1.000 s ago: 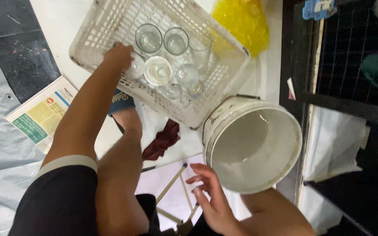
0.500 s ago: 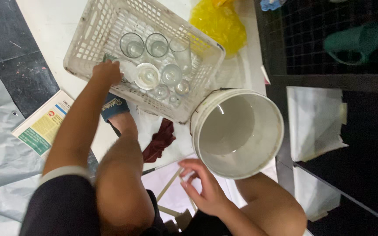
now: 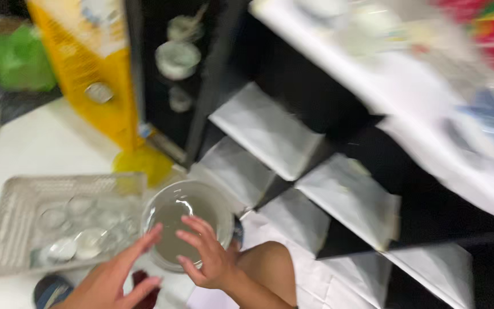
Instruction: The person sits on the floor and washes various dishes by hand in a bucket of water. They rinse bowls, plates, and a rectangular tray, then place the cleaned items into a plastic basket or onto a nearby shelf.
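Bucket: a white bucket (image 3: pixel 187 220) is standing on the pale floor at the lower middle of the view, its open mouth facing up and its inside looking grey and bare; the picture is blurring from motion.
Right hand: the right hand (image 3: pixel 207 254) is hovering over the near rim of the bucket, fingers (image 3: pixel 192 229) spreading loosely and curling a little, gripping nothing; whether the fingertips are touching the rim I cannot tell.
Left hand: the left hand (image 3: pixel 115 277) is reaching in from the bottom edge just left of the bucket, palm open and fingers stretching out, holding nothing, lying between the bucket and the basket.
Basket: a white plastic basket (image 3: pixel 12 200) is sitting just beside the bucket on its left, and several clear glasses (image 3: pixel 78 234) are lying inside it.
Knee: the person's bare knee (image 3: pixel 267 266) is showing just right of the right hand.
Yellow things: a crumpled yellow bag (image 3: pixel 141 163) is lying behind the basket and bucket, and a tall yellow box (image 3: pixel 95 74) is standing further back.
Shelf: a black shelf unit (image 3: pixel 327 120) with grey lined compartments is taking up the right half, well apart from the hands.
Floor items: a dark red cloth (image 3: pixel 144 283) and a blue object (image 3: pixel 50 290) are lying near the left hand.
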